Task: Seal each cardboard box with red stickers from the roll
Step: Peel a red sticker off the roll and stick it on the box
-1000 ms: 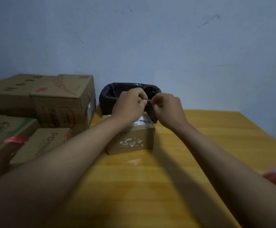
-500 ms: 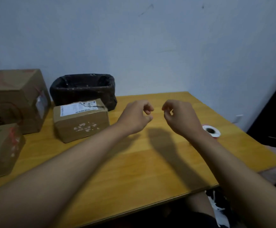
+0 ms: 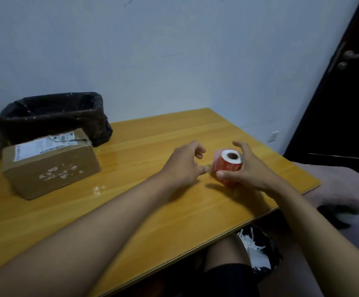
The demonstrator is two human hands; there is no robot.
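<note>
Cardboard marked the left: a box (image 3: pixel 50 162) with a white label sat on the wooden table (image 3: pixel 131 211), just in front of a black-lined bin (image 3: pixel 54 116). Right of it, the left hand (image 3: pixel 183 165) hovered with fingers loosely spread, holding nothing. Farther right, the right hand (image 3: pixel 246 170) gripped the roll of red stickers (image 3: pixel 226 165), thumb in front, fingers curled behind it.

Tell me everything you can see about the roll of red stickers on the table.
The sticker roll is a squat cylinder wound with red stickers, with a white cardboard-looking core whose round hole faces up and slightly toward the camera. It sits near the right part of the yellow wooden table. The right hand grips it, thumb on the near red side, fingers curved over the far side. The left hand hovers just left of it, fingertips close; contact cannot be told.
</note>
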